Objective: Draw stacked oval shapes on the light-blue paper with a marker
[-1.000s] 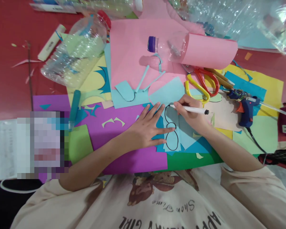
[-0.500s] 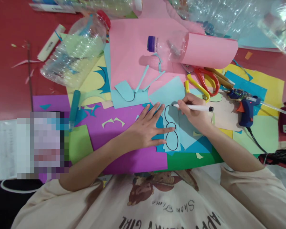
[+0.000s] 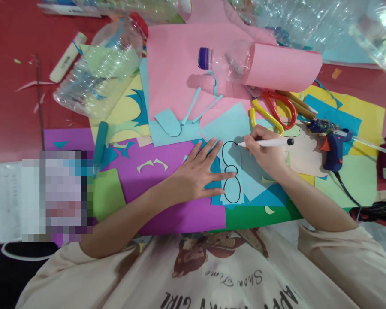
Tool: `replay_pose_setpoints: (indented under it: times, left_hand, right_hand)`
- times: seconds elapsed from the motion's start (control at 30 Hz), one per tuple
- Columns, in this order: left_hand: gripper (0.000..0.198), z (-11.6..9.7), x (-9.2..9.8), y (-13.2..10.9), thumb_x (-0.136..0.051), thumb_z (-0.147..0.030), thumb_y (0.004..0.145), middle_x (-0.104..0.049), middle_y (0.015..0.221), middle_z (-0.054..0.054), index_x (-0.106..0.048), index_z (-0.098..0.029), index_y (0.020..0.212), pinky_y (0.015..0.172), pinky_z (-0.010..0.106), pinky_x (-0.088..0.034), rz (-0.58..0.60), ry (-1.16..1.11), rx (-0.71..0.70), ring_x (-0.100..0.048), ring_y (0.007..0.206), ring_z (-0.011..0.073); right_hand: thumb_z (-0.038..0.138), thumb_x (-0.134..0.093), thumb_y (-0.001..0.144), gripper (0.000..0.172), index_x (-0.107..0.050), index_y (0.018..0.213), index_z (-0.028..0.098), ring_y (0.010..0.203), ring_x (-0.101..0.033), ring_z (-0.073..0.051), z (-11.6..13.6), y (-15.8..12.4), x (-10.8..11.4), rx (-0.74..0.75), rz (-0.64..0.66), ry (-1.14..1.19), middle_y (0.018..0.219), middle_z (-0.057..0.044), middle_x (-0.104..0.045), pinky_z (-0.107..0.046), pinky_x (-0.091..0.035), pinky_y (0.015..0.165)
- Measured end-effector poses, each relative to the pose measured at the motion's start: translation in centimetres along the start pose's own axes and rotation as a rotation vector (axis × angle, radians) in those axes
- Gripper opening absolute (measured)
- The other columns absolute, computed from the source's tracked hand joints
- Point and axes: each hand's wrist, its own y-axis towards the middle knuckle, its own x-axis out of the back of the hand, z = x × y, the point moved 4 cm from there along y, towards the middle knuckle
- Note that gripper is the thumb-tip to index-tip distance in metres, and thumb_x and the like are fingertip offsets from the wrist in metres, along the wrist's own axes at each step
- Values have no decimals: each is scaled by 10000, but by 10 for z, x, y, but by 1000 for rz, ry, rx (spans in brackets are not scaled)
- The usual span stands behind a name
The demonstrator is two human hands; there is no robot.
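My right hand (image 3: 264,152) is closed round a white marker (image 3: 273,142) with a black end. The marker's tip meets a black curved line on a light blue paper strip (image 3: 232,156). Below that curve, a small loop and a larger oval are drawn on the same strip. My left hand (image 3: 204,174) lies flat with its fingers spread, two fingertips resting on the strip's left part. Purple paper (image 3: 180,219) lies beneath the left hand and forearm. Just beyond the right hand are scissors (image 3: 279,112) with red and yellow handles.
A bottle wrapped in pink paper (image 3: 283,66) lies at the back. A blue glue gun (image 3: 333,148) with a cord is on the right. A crumpled clear bottle (image 3: 99,73) and a teal marker (image 3: 100,143) are on the left, among several paper scraps.
The marker tip has moved slightly right, and the black curve at the top of the strip has grown a little longer. My left hand stays in place.
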Motion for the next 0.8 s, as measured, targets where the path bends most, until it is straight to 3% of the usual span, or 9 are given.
replay_pose_setpoints:
  times: [0.17, 0.43, 0.7, 0.8]
  left_hand:
    - [534, -1, 1, 0, -602, -484, 852, 192, 1600, -24, -441, -465, 1361, 1131, 667, -114, -18, 1, -24, -47, 1469, 421]
    - [558, -1, 2, 0, -652, -455, 825, 84, 1621, 9, -461, -460, 1349, 1127, 680, -114, 4, -1, -6, -63, 1466, 427]
    - [531, 0, 1, -1, -601, -462, 859, 212, 1595, -4, -444, -453, 1365, 1130, 666, -125, -26, 18, -36, -55, 1465, 432]
    - [537, 0, 3, 0, -611, -441, 857, 130, 1615, 10, -445, -445, 1368, 1132, 653, -137, -37, 48, -25, -44, 1471, 414]
  right_hand:
    - [193, -536, 764, 325, -301, 546, 241, 466, -388, -119, 0, 0, 1, 3, 5, 12, 464, 41, -407, -291, -311, 481]
    - [194, -503, 732, 294, -287, 536, 234, 460, -345, -92, 2, -1, 0, 8, 31, 51, 464, 52, -377, -263, -296, 461]
    - [191, -518, 712, 267, -372, 492, 230, 411, -392, -95, -6, 2, 0, -93, 23, 226, 425, 42, -445, -257, -302, 428]
    - [201, -525, 715, 261, -392, 493, 228, 385, -393, -87, -10, 2, 2, -131, 8, 318, 422, 40, -472, -247, -296, 409]
